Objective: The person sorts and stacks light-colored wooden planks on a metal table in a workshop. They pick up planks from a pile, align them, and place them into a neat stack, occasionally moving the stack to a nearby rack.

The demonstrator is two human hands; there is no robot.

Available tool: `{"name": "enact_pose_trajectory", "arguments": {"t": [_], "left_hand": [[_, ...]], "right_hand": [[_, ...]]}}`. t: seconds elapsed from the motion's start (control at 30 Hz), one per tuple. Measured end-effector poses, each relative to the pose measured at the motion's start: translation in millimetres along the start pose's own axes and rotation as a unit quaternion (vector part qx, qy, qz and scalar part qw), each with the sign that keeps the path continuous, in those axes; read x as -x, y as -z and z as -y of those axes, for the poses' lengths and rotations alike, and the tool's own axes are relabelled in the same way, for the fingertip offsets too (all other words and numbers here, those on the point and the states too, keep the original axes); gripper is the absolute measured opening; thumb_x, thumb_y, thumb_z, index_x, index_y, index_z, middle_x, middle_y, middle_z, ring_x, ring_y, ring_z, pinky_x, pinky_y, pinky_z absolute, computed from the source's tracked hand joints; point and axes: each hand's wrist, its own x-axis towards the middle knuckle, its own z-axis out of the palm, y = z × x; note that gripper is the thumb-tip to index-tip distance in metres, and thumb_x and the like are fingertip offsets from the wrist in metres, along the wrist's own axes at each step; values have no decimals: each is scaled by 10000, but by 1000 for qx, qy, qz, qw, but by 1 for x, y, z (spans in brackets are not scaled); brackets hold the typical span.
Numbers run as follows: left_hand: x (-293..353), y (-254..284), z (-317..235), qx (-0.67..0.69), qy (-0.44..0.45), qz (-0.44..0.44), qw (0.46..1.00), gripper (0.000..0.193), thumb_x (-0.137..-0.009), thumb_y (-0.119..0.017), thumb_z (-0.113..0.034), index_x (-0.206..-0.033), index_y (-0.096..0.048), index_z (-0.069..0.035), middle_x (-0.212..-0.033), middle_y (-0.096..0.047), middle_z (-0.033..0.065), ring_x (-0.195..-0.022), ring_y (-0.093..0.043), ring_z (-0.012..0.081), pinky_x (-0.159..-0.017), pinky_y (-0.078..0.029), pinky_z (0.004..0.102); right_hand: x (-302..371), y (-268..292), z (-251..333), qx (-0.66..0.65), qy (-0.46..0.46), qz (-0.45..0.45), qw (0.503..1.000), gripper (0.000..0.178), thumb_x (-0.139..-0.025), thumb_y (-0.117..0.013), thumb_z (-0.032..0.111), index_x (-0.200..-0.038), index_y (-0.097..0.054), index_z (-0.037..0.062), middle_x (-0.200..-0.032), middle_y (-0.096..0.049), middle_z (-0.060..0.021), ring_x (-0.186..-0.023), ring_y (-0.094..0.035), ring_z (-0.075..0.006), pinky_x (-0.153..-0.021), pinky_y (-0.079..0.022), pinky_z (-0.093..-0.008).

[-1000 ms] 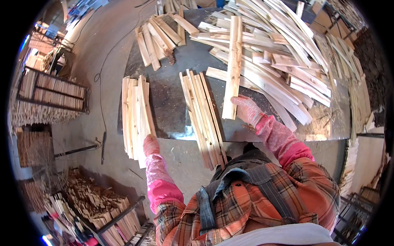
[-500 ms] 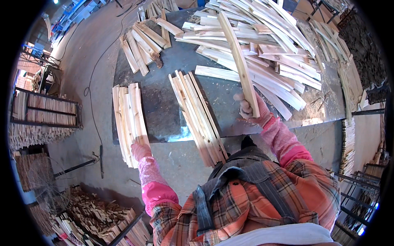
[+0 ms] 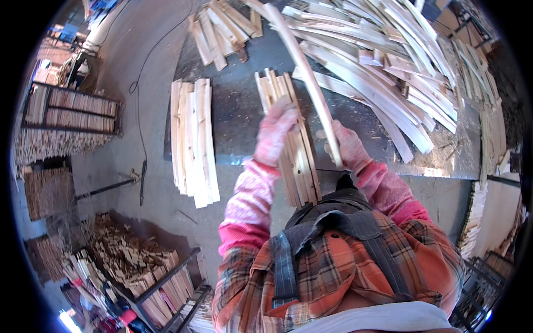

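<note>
A long wooden strip (image 3: pixel 304 65) slants up and away, its near end in my right hand (image 3: pixel 348 147), whose fingers are wrapped round it. Above the middle stack of narrow wooden strips (image 3: pixel 302 161) is my left hand (image 3: pixel 277 130), hiding part of it. Motion blurs the left fingers, and whether they touch the stack is unclear. That stack's near end juts past the table edge toward my body. Further left lies another stack of pale strips (image 3: pixel 192 139), also overhanging the front edge of the dark table (image 3: pixel 236 125).
A large loose pile of wooden strips (image 3: pixel 383 83) spreads over the far right of the table. Several short pieces (image 3: pixel 219 30) lie at the far left. A wire-cage fan (image 3: pixel 58 194), a rack of stacked wood (image 3: pixel 72 111) and a heap of offcuts (image 3: pixel 130 244) stand left.
My left hand has left the left stack and moved right, over the middle stack. The strip in my right hand has swung slightly toward the left. The view has shifted.
</note>
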Motion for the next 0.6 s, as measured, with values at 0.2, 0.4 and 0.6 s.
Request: {"name": "enact_pose_trajectory", "arguments": {"t": [0.2, 0.4, 0.6], "left_hand": [[-13, 11, 29, 270, 28, 44, 962, 350, -926, -630, 19, -1274, -599, -11, -1126, -700, 81, -993, -695, 187, -878, -590, 337], [-8, 21, 28, 272, 48, 31, 960, 358, -931, -636, -7, -1286, -586, -21, -1100, -704, 87, -986, -705, 204, -870, -599, 357], [-19, 44, 32, 221, 47, 10, 974, 375, -924, -660, -88, -1286, -576, -31, -1129, -688, 106, -1029, -680, 243, -932, -561, 413]], "right_hand": [[-13, -30, -54, 297, 175, -131, 929, 363, -999, -617, 309, -1190, -649, 2, -960, -700, -57, -870, -630, -128, -782, -518, -290], [-23, -29, -61, 269, 121, -80, 952, 381, -977, -654, 268, -1240, -626, -6, -1037, -707, -92, -920, -639, -134, -823, -520, -289], [-20, -33, -43, 65, 106, 25, 992, 348, -995, -609, 258, -1232, -644, 5, -995, -696, -71, -896, -621, -139, -816, -511, -311]]}}
